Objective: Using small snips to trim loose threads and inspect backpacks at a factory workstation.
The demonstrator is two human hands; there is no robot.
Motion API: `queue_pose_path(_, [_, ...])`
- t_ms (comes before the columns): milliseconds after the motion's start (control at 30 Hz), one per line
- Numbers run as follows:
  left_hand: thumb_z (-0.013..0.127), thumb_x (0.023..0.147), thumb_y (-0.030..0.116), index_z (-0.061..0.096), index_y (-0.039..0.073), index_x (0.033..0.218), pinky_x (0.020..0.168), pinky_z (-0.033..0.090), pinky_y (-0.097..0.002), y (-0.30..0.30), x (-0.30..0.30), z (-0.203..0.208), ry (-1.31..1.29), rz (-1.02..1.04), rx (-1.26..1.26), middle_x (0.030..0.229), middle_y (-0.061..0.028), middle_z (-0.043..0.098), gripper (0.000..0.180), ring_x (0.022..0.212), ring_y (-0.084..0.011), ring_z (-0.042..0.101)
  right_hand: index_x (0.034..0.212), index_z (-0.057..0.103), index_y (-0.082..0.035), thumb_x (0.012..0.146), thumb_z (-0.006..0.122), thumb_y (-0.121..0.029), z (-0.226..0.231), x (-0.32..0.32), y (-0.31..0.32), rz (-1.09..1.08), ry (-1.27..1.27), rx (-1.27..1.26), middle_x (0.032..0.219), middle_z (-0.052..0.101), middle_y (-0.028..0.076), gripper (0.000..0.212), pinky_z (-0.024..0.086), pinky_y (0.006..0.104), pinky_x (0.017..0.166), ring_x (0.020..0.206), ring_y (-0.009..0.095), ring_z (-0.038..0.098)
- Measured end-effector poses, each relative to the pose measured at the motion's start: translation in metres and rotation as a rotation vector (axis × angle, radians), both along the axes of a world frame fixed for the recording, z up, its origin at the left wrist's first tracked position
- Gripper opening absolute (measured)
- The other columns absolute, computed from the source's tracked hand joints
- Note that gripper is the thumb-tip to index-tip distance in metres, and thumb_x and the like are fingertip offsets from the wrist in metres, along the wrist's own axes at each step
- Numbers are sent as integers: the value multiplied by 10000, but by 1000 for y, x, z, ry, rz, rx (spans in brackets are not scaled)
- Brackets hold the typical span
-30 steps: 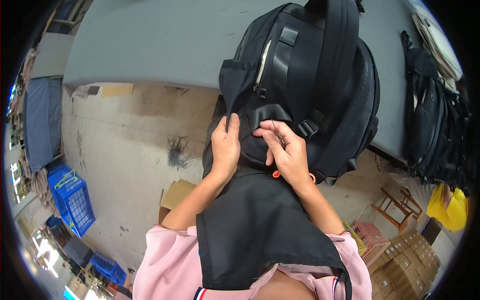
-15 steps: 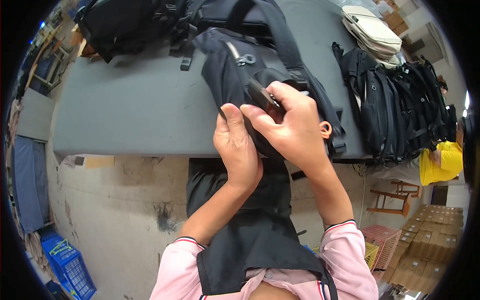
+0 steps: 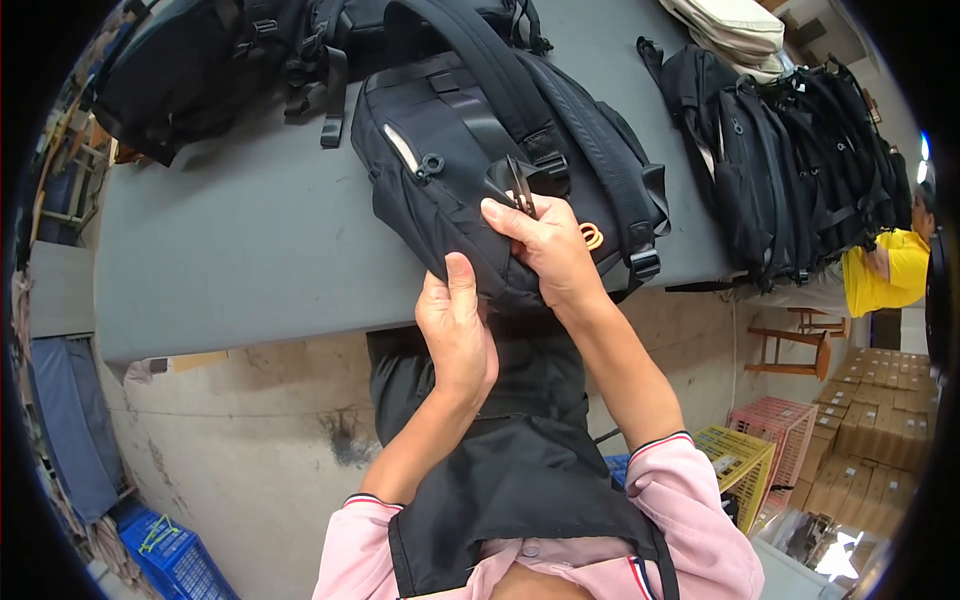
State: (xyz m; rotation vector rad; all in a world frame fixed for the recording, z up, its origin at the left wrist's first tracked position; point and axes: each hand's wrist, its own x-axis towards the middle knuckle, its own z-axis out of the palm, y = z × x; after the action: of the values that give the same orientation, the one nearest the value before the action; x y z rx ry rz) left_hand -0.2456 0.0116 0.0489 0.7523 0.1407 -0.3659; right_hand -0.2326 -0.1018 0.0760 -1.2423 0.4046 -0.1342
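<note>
Left hand [image 3: 458, 335] raised from below, forearm near vertical, fingers curled shut on the near lower edge of the black backpack [image 3: 470, 170], thumb pointing up against the fabric. Right hand [image 3: 545, 250] reaches in from the right, wrist bent, fingertips pinched on a small dark tool [image 3: 520, 190], possibly snips; blades too small to make out. Backpack lies flat on the grey bench [image 3: 230, 260], near edge overhanging toward the person. An orange ring tab [image 3: 592, 236] shows just beside the right knuckles. More black bags [image 3: 790, 160] stacked at the bench's right end, partly cut off. Cardboard boxes [image 3: 880, 420], a pink crate [image 3: 775, 430] and a yellow crate [image 3: 745, 465] on the floor, lower right. Black apron [image 3: 510, 470] hides the lap
</note>
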Motion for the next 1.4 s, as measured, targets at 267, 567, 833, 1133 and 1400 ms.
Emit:
queue_pose_path(267, [624,907,112,590,47,1033,690,476,-239,1,-6,-3,-37,-146,6,938,-16,639,146,781,-78,578,661,568,-121,846,678,-236,-6,-2,-29,121,175,136,572,474,-66,245,277,174,441,476,4,368])
queue_pose_path(567, [614,895,66,575,58,1060,736,462,-243,-14,-11,-8,111,-275,-123,964,-18,633,169,788,-93,572,678,576,-72,894,628,-337,18,-21,-48,75,154,-216,585,521,-29,345,313,197,412,451,19,417])
queue_pose_path(833, [611,873,13,522,24,1155,788,475,-254,-22,-10,-2,14,-273,-70,1103,-56,607,295,901,-111,582,860,658,-28,823,671,-62,39,-65,-49,-4,-284,-909,747,572,70,52,440,302,616,694,216,575])
queue_pose_path(1133, [610,868,-10,558,23,1128,825,500,-288,-33,-13,0,26,-326,-141,1079,-71,635,268,913,-146,617,1042,631,-88,648,696,-26,33,-105,-34,-159,-164,-1358,1028,636,39,405,534,321,654,796,231,647])
queue_pose_path(1400, [651,839,-22,578,53,1066,792,518,-282,-42,-17,15,128,-401,-137,1019,-63,651,250,867,-149,630,973,621,-91,531,681,22,64,-103,-39,-302,-230,-1606,1032,663,8,460,543,300,622,923,201,631])
